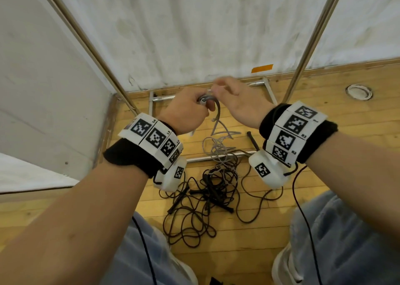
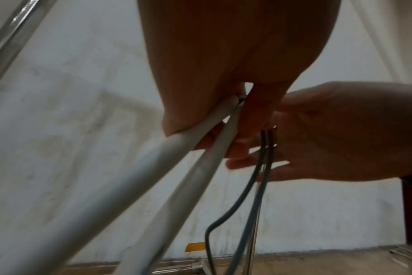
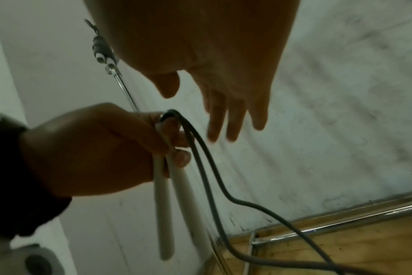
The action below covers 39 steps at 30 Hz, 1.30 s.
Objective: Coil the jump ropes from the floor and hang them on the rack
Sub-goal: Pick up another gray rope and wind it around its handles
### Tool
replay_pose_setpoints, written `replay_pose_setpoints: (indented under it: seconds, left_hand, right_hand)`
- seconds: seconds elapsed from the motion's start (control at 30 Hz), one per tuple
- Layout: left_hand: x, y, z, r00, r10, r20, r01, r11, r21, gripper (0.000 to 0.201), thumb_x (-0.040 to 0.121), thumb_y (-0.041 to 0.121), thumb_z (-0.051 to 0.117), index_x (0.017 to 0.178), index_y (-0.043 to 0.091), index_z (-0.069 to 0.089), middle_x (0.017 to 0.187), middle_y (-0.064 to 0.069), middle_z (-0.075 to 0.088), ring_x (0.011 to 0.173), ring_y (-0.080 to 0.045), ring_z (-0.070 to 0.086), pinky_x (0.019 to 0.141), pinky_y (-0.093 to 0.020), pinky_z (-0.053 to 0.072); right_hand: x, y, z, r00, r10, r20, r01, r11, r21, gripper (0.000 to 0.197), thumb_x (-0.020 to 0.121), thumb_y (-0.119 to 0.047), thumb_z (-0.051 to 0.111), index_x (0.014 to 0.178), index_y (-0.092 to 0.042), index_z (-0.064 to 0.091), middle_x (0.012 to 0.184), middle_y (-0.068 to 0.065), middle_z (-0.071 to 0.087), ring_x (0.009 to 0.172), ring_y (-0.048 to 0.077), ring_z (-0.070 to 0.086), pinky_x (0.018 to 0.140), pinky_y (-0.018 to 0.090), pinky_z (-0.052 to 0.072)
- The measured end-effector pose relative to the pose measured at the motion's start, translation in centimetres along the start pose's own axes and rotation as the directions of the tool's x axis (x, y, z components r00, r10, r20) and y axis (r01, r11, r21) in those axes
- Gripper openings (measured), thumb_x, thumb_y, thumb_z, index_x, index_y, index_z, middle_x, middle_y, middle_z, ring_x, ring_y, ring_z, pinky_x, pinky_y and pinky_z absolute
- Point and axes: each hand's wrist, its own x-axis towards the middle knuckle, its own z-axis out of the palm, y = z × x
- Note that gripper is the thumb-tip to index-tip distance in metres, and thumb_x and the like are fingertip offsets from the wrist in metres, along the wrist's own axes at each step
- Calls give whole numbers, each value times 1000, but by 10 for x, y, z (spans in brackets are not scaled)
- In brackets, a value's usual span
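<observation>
L hand (image 3: 92, 148) grips both white handles (image 3: 162, 204) (grey rope (image 3: 212, 186) dangling); R hand (image 3: 223, 74) loose, fingers straight, holding nothing.

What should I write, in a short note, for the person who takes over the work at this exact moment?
Left hand grips both white handles of the grey rope together. Right hand is open beside it, fingers straight, holding nothing. The grey rope hangs down to the floor, not yet coiled. Black ropes lie tangled on the floor by the rack's base bar. Left: coil grey, hang it, then the black ones.
</observation>
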Motion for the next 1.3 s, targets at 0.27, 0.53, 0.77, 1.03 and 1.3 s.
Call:
replay_pose_setpoints:
  seconds: [0.27, 0.53, 0.77, 1.03, 1.3]
  left_hand:
    - [3, -4, -9, 998, 43, -49, -38, 993, 108, 12, 85, 8, 61, 91, 18, 57, 82, 9, 57, 81, -12, 56, 66, -10, 41]
    - [-3, -10, -8, 999, 32, 28, -32, 999, 6, 21, 97, 27, 53, 87, 12, 64, 81, -2, 70, 64, 0, 60, 59, -6, 44]
    - [-12, -5, -11, 996, 62, -64, -70, 988, -137, 16, 98, 23, 52, 111, 12, 54, 79, 2, 65, 71, -12, 67, 67, -33, 52]
    - [-17, 1, -17, 933, 191, -306, -133, 971, 200, 20, 95, 36, 53, 98, 18, 58, 77, -3, 66, 67, -20, 62, 57, -31, 49]
    - [-12, 15, -23, 948, 117, -295, -119, 993, 11, 25, 93, 37, 58, 91, 13, 63, 66, 3, 63, 48, -8, 53, 45, -20, 44]
  right_hand:
    - [7, -7, -4, 997, -73, -30, 76, 986, 147, 41, 97, -33, 47, 59, -18, 43, 52, -5, 36, 37, 4, 38, 56, 33, 50]
    - [19, -16, -25, 999, -21, -27, 30, 916, 400, 37, 95, -28, 52, 62, -12, 50, 41, -10, 29, 36, 10, 27, 43, 23, 36]
    - [14, -21, -34, 950, 27, -312, 126, 879, 459, 33, 93, -30, 57, 66, -11, 51, 49, -5, 30, 40, 10, 28, 42, 22, 31]
    - [10, -22, -36, 906, 103, -411, 137, 847, 514, 32, 88, -36, 63, 70, -11, 54, 46, -7, 33, 39, 11, 33, 53, 31, 40]
    - [20, -14, -32, 934, 93, -345, 116, 834, 540, 42, 94, -47, 45, 63, -20, 49, 48, -8, 40, 44, 12, 38, 52, 28, 43]
